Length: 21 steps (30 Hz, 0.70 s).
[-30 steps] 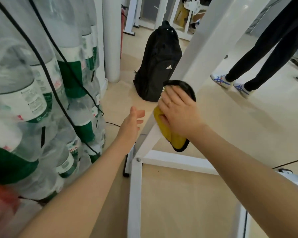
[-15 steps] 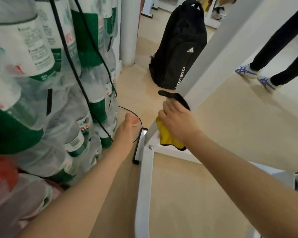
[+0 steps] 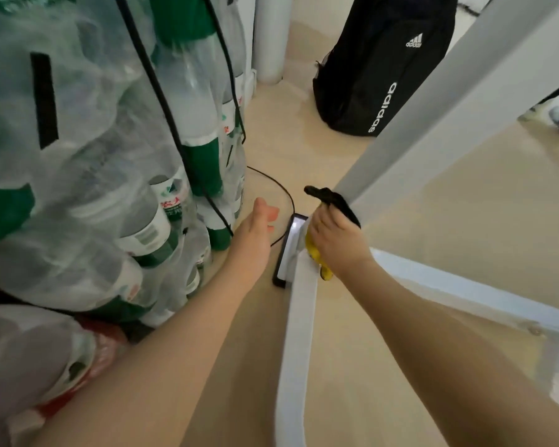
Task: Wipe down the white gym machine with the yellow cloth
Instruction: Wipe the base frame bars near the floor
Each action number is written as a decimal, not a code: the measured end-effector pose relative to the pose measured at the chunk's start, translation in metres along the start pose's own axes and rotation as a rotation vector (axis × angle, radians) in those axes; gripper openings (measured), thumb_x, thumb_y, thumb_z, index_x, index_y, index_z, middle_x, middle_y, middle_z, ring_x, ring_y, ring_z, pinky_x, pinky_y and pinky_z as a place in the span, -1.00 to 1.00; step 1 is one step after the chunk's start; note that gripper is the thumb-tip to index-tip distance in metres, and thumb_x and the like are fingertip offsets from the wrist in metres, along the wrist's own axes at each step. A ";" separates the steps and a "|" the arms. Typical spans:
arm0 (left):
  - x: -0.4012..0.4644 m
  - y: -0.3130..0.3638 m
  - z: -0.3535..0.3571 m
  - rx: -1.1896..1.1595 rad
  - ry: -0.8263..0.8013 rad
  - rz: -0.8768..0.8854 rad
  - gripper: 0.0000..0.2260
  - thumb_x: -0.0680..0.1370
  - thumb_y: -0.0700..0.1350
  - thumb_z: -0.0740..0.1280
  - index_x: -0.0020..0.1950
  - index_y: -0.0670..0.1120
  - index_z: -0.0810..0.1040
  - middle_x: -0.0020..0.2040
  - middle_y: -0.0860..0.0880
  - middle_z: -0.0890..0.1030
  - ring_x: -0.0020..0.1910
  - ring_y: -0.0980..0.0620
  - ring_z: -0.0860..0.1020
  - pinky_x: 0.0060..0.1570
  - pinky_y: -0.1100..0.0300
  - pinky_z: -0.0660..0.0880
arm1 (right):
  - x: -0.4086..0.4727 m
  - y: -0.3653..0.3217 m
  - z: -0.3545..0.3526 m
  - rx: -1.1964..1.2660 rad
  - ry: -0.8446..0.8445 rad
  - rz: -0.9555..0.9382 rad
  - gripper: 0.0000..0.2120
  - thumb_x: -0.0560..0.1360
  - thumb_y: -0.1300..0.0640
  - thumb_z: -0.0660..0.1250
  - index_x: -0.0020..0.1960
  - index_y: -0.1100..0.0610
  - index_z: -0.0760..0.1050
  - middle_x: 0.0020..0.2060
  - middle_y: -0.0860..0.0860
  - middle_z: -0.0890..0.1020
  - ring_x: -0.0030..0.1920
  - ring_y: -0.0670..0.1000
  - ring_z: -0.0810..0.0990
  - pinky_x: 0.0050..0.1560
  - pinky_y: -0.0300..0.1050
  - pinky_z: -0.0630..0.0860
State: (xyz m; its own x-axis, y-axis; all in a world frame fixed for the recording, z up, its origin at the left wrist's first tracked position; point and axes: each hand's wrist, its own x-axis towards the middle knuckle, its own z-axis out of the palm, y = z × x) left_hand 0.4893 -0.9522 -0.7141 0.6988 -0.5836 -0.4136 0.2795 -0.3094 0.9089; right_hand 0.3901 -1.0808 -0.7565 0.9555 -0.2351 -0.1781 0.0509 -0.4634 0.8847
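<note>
Pale beige flooring fills the frame, with shrink-wrapped clear water bottles (image 3: 88, 162) stacked at left. At centre, the right hand (image 3: 338, 243) grips the yellow black-edged cloth (image 3: 313, 251) against the white metal gym machine frame (image 3: 433, 124) at its foot joint, while the left hand (image 3: 255, 235) hovers, fingers relaxed, holding nothing. Wiping seems midway; next likely calls for rubbing the cloth along the lower floor bars.

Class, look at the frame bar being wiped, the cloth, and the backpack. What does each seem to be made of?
Frame bar: probably painted metal; smooth white, bolted joint. Yellow cloth: soft fabric, possibly microfibre, dark-edged, bunched under the right hand. Backpack: black woven synthetic, matte, printed logo.
</note>
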 end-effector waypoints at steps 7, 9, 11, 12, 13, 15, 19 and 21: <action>0.000 -0.015 0.013 0.017 -0.104 0.043 -0.51 0.62 0.14 -0.13 0.28 -0.04 0.46 0.22 -0.02 0.52 0.20 0.05 0.46 0.30 0.08 0.33 | -0.017 0.024 0.023 0.056 0.372 0.118 -0.61 0.49 0.11 0.21 0.31 0.00 0.47 0.27 -0.09 0.52 0.34 -0.07 0.41 0.42 -0.05 0.02; -0.001 -0.006 0.026 0.024 -0.184 0.095 -0.58 0.63 0.11 -0.12 0.28 0.04 0.44 0.24 0.03 0.49 0.25 0.08 0.43 0.27 0.15 0.31 | -0.036 0.059 0.023 0.066 0.536 0.304 -0.54 0.56 0.16 0.13 0.45 0.05 0.28 0.43 -0.08 0.32 0.42 -0.05 0.25 0.44 -0.04 -0.03; -0.002 0.007 0.041 0.072 -0.284 0.206 -0.61 0.64 0.10 -0.12 0.36 0.11 0.35 0.30 0.11 0.41 0.27 0.21 0.36 0.22 0.34 0.26 | -0.055 0.090 0.022 0.133 0.651 0.457 -0.48 0.58 0.07 0.18 0.50 0.06 0.15 0.49 -0.03 0.18 0.44 0.02 0.15 0.45 -0.01 -0.02; -0.002 0.013 0.048 0.091 -0.319 0.260 -0.61 0.64 0.09 -0.12 0.41 0.12 0.29 0.31 0.16 0.37 0.24 0.30 0.32 0.17 0.47 0.23 | -0.061 0.099 0.022 0.192 0.687 0.515 -0.43 0.57 0.03 0.21 0.51 0.08 0.09 0.48 0.03 0.13 0.44 0.07 0.11 0.46 0.01 -0.01; -0.002 0.019 0.053 0.095 -0.349 0.290 -0.61 0.65 0.08 -0.11 0.44 0.13 0.25 0.31 0.19 0.35 0.20 0.37 0.30 0.12 0.58 0.21 | -0.063 0.104 0.024 0.277 0.712 0.553 -0.40 0.57 0.02 0.22 0.51 0.11 0.04 0.45 0.10 0.09 0.43 0.11 0.08 0.46 0.02 0.00; 0.000 0.023 0.063 0.086 -0.383 0.316 -0.62 0.65 0.09 -0.10 0.46 0.16 0.21 0.34 0.24 0.33 0.26 0.37 0.29 0.24 0.51 0.20 | -0.056 0.098 0.022 0.500 0.749 0.650 -0.37 0.56 0.05 0.25 0.47 0.18 -0.02 0.39 0.24 0.09 0.41 0.23 0.07 0.47 0.01 -0.01; 0.006 0.017 0.069 -0.001 -0.422 0.312 -0.61 0.64 0.11 -0.10 0.46 0.18 0.19 0.40 0.24 0.30 0.36 0.30 0.27 0.40 0.25 0.19 | -0.033 0.046 -0.006 1.234 0.679 0.938 -0.19 0.45 0.33 0.36 0.45 0.28 -0.15 0.43 0.30 -0.09 0.39 0.28 0.02 0.43 -0.14 0.01; 0.008 0.016 0.066 -0.020 -0.444 0.291 -0.59 0.64 0.12 -0.13 0.47 0.15 0.20 0.38 0.24 0.32 0.29 0.36 0.31 0.30 0.40 0.24 | -0.026 0.022 -0.023 1.509 0.584 0.980 -0.20 0.53 0.32 0.26 0.50 0.19 -0.26 0.42 0.08 -0.20 0.45 0.09 -0.01 0.43 -0.20 0.09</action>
State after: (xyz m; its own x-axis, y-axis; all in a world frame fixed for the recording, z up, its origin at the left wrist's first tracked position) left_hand 0.4553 -1.0110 -0.7066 0.4041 -0.9064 -0.1229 0.1309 -0.0757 0.9885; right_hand 0.3731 -1.0655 -0.7224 0.4672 -0.7145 0.5207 -0.4511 -0.6992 -0.5547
